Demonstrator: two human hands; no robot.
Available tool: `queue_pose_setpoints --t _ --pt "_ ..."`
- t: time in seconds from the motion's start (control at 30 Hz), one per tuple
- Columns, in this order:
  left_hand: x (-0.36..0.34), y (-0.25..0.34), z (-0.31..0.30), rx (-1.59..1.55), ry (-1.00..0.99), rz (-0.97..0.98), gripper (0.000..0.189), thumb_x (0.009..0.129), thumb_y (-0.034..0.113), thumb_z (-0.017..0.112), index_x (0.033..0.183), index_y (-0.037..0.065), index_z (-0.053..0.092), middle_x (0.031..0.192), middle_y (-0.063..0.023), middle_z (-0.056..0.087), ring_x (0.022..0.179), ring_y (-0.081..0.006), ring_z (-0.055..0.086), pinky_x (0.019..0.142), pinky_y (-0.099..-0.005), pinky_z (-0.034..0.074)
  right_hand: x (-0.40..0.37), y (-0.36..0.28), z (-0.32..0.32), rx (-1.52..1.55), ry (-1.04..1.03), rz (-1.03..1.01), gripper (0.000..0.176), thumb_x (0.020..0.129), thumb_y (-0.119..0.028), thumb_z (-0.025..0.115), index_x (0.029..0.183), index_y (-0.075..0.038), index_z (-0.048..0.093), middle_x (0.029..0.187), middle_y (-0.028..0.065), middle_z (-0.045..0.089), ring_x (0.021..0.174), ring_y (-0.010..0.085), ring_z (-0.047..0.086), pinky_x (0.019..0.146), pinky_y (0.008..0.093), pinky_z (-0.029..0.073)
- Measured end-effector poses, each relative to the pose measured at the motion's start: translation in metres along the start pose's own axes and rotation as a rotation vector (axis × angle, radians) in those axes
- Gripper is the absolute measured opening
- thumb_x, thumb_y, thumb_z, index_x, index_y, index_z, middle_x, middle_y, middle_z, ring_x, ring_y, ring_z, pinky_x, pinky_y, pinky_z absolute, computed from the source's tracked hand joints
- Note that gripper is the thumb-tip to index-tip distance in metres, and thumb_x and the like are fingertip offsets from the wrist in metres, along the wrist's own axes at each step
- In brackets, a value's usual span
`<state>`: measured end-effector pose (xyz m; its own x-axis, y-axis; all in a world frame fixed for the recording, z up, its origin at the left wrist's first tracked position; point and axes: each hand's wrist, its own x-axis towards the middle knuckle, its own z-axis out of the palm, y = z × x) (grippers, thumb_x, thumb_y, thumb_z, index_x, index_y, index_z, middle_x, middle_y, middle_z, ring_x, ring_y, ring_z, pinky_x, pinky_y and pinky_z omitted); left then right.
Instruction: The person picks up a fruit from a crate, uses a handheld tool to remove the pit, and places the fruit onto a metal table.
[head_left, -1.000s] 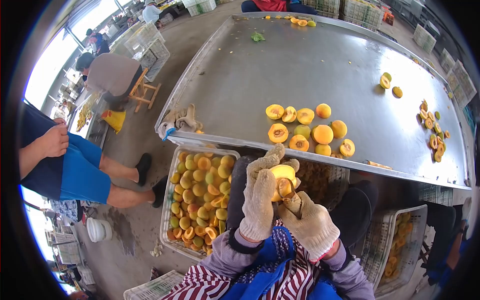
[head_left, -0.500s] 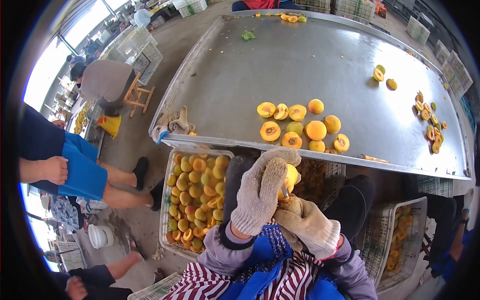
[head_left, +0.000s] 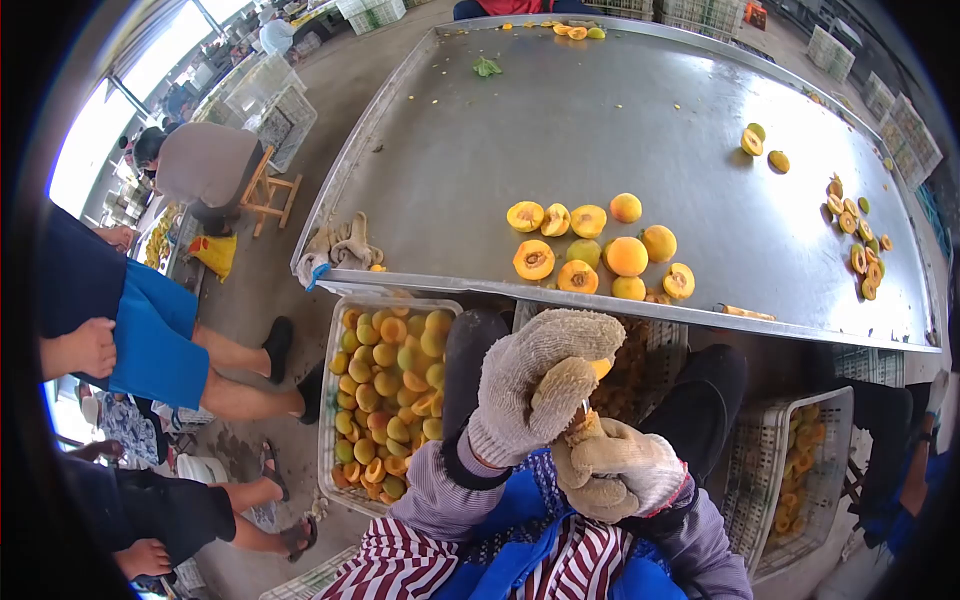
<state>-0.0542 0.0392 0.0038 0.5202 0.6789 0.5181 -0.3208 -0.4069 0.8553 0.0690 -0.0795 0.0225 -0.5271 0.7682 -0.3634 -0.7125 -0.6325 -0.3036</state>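
My left hand [head_left: 530, 385], in a dirty knit glove, is closed around a yellow peach [head_left: 601, 367]; only a sliver of the fruit shows past the fingers. Just below it, my right hand [head_left: 618, 468], gloved too, is curled around a small metal tool [head_left: 585, 405] whose thin shiny tip points up at the fruit. Brownish pulp [head_left: 582, 428] clings near the right fingertips. Most of the tool is hidden in the glove. Behind my hands, halved and whole peaches [head_left: 627, 256] sit near the edge of the metal table [head_left: 480, 160].
A crate of peaches [head_left: 385, 390] stands left of my knees, and one with halves [head_left: 795, 470] to the right. Under the table edge is a crate of dark scraps [head_left: 655, 350]. A wooden-handled tool [head_left: 745, 312] and spare gloves [head_left: 350, 243] lie on the table. People stand at left.
My left hand has turned and closed further over the peach, covering more of it. My right hand has shifted slightly down. At lower left, a person's legs have come further into view.
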Motion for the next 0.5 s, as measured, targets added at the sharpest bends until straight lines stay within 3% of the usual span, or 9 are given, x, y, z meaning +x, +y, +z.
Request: queue_pose_setpoints --t 0.03,0.13,0.23,0.3,0.33,0.43,0.5 --pt "0.000 0.003 0.000 0.001 0.001 -0.001 0.038 0.102 0.034 0.057 0.111 -0.002 0.067 0.101 -0.0097 0.071 0.084 -0.0142 0.067 0.074 -0.0293 0.055 0.001 0.000 -0.003 0.000 0.000 0.001 0.016 0.091 -0.015 0.061 0.082 -0.003 0.057 0.053 0.0004 0.046 0.036 0.0083 0.037 0.032 0.0239 0.028" --pt "0.000 0.014 -0.003 -0.674 -0.139 -0.571 0.045 0.101 0.042 0.056 0.118 0.001 0.064 0.103 -0.0157 0.069 0.085 -0.0228 0.070 0.076 -0.0342 0.058 0.002 0.002 -0.009 0.099 -0.127 0.041 0.016 0.091 -0.015 0.061 0.083 -0.003 0.058 0.055 0.0000 0.047 0.040 0.0079 0.040 0.036 0.0222 0.032" --pt "0.003 -0.001 0.005 -0.932 0.008 -0.610 0.056 0.100 0.050 0.052 0.124 0.001 0.059 0.110 -0.0162 0.068 0.087 -0.0240 0.070 0.071 -0.0320 0.059 0.002 0.005 -0.012 -0.033 0.029 -0.053 0.013 0.091 -0.014 0.063 0.087 -0.002 0.059 0.059 -0.0003 0.049 0.046 0.0071 0.044 0.043 0.0204 0.035" --pt "0.008 -0.011 -0.006 -0.617 0.163 -0.718 0.056 0.101 0.052 0.050 0.123 0.001 0.058 0.115 -0.0171 0.067 0.092 -0.0250 0.071 0.059 -0.0281 0.059 -0.004 -0.003 -0.026 -0.396 -0.157 0.084 0.012 0.090 -0.013 0.066 0.089 -0.002 0.060 0.064 -0.0010 0.051 0.052 0.0064 0.047 0.050 0.0204 0.037" --pt "0.003 -0.023 -0.019 -0.522 0.204 -0.677 0.054 0.102 0.050 0.050 0.123 0.001 0.058 0.114 -0.0168 0.068 0.093 -0.0246 0.071 0.059 -0.0281 0.059 -0.006 -0.007 -0.026 -0.403 -0.163 0.085 0.012 0.090 -0.013 0.066 0.089 -0.002 0.060 0.064 -0.0010 0.051 0.052 0.0064 0.047 0.050 0.0204 0.037" --pt "-0.017 -0.039 -0.080 -0.302 0.357 -0.696 0.043 0.103 0.038 0.052 0.124 0.001 0.058 0.111 -0.0142 0.069 0.095 -0.0214 0.071 0.065 -0.0306 0.058 -0.014 -0.020 -0.021 -0.462 0.046 0.233 0.021 0.091 -0.024 0.070 0.093 -0.005 0.061 0.065 -0.0041 0.052 0.056 0.0065 0.048 0.051 0.0225 0.038" --pt "-0.036 -0.056 -0.126 0.484 0.272 -0.521 0.035 0.099 0.028 0.054 0.121 0.001 0.059 0.109 -0.0120 0.070 0.098 -0.0199 0.069 0.076 -0.0331 0.055 -0.005 -0.022 -0.016 -0.600 0.150 0.248 0.022 0.091 -0.025 0.070 0.093 -0.005 0.061 0.066 -0.0038 0.053 0.056 0.0060 0.050 0.051 0.0228 0.038"
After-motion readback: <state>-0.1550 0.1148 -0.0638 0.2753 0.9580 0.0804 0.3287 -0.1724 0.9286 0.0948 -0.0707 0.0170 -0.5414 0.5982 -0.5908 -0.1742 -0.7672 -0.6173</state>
